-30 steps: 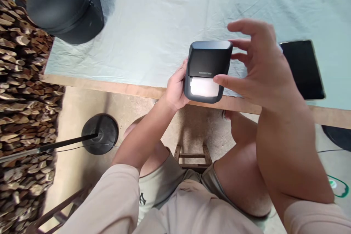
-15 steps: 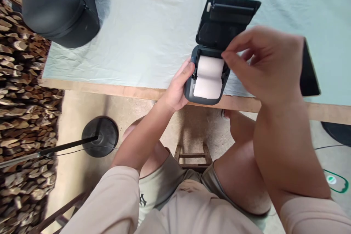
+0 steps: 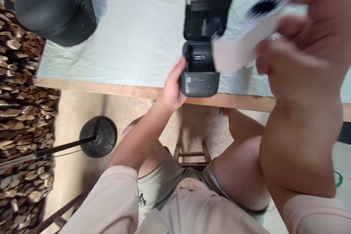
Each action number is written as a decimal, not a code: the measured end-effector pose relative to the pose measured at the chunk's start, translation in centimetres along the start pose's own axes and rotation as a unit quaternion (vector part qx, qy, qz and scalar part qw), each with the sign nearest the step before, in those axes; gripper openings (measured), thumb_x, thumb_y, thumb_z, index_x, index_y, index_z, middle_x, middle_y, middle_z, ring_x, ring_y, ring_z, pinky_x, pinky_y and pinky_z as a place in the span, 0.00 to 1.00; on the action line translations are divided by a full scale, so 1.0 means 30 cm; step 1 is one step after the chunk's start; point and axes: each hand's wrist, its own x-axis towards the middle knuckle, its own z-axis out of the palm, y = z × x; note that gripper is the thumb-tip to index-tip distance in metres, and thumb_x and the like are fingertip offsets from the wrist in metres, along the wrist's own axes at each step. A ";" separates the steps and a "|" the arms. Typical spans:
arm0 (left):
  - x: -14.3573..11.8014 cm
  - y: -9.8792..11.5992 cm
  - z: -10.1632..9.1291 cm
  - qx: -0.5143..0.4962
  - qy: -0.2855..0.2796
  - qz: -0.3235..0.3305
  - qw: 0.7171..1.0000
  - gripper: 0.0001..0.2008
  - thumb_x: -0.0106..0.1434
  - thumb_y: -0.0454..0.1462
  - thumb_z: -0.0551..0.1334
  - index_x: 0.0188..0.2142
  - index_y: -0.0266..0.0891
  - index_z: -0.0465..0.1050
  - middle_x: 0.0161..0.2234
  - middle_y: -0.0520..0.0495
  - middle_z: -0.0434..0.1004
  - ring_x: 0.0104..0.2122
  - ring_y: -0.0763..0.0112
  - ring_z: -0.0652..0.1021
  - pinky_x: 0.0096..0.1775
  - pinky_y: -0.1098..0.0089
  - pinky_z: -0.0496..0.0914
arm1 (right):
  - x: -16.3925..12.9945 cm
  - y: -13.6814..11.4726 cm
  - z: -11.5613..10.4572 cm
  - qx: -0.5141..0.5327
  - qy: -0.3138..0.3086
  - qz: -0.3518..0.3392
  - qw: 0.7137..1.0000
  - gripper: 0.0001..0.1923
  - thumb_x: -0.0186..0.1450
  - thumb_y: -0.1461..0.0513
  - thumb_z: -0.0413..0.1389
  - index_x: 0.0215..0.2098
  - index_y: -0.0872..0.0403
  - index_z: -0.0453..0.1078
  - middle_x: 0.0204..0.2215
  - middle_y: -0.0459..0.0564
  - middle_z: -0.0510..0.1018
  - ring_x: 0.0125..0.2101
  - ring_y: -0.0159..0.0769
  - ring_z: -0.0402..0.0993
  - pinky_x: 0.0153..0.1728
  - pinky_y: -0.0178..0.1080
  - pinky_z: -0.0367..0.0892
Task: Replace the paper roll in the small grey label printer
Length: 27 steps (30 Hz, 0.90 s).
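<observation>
Beige long sleeves (image 3: 115, 201), khaki shorts (image 3: 175, 186) w/ logo.

small white label and faint print on the printer (image 3: 199, 76), too small to read. emblem on the shorts (image 3: 142, 199), letters not clear. nothing else legible.

Setting: table by a firewood stack, daylight.
Table (image 3: 131, 89) had a wooden edge and was covered with a pale green cloth (image 3: 142, 33). Stacked split logs (image 3: 19, 91) stood at left; a round black stand base (image 3: 98, 136) and a small wooden stool (image 3: 192, 155) rested on the concrete floor (image 3: 76, 109).
</observation>
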 end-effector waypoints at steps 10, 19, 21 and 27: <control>0.005 0.013 -0.006 -0.002 0.045 -0.012 0.999 0.23 0.66 0.53 0.50 0.43 0.39 0.73 0.43 0.45 0.79 0.61 0.58 0.70 0.56 0.60 0.72 | 0.011 0.206 0.109 -0.039 0.022 0.074 0.996 0.13 0.57 0.62 0.57 0.40 0.50 0.61 0.36 0.46 0.74 0.32 0.30 0.73 0.30 0.34 0.72; 0.002 0.018 0.012 -0.018 0.056 -0.018 0.998 0.22 0.66 0.52 0.50 0.43 0.40 0.73 0.44 0.44 0.78 0.62 0.58 0.69 0.57 0.60 0.71 | -0.020 0.205 0.097 -0.276 0.031 -0.025 0.960 0.20 0.59 0.60 0.59 0.49 0.50 0.65 0.39 0.49 0.78 0.38 0.40 0.76 0.43 0.44 0.70; 0.003 0.015 0.009 -0.023 0.051 -0.017 0.998 0.22 0.66 0.52 0.51 0.43 0.40 0.73 0.44 0.44 0.79 0.62 0.57 0.69 0.57 0.60 0.71 | -0.018 0.172 0.048 -0.288 0.124 -0.103 0.944 0.14 0.61 0.61 0.56 0.46 0.48 0.66 0.42 0.48 0.76 0.44 0.40 0.75 0.47 0.45 0.69; 0.004 0.014 0.000 -0.035 0.039 -0.009 0.999 0.21 0.68 0.51 0.50 0.42 0.39 0.73 0.44 0.45 0.79 0.64 0.58 0.67 0.59 0.58 0.69 | 0.001 0.197 -0.032 -0.371 0.078 0.174 0.909 0.19 0.58 0.55 0.59 0.48 0.47 0.69 0.51 0.53 0.71 0.51 0.51 0.69 0.54 0.59 0.65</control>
